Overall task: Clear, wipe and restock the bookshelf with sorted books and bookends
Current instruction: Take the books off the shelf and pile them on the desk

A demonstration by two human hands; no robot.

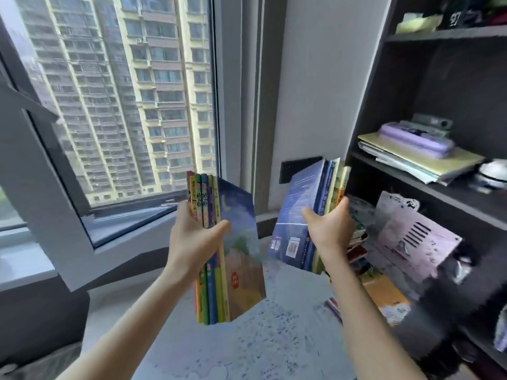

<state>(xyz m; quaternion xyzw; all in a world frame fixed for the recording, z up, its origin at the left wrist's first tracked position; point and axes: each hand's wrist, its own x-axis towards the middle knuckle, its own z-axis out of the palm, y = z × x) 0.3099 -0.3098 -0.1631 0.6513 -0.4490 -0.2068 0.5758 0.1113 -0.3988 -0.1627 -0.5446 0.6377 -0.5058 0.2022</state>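
Head view: left hand (192, 242) grips one book bundle (219, 283) upright, spines facing the person; right hand (330, 229) grips a second bundle (299, 204), its top leaning toward the bookshelf (370, 105). That bookshelf stands to the right, so the right hand is judged nearer for restocking.

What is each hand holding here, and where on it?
Left hand grips one bundle of thin books around its middle; right hand grips a second bundle across its lower half.
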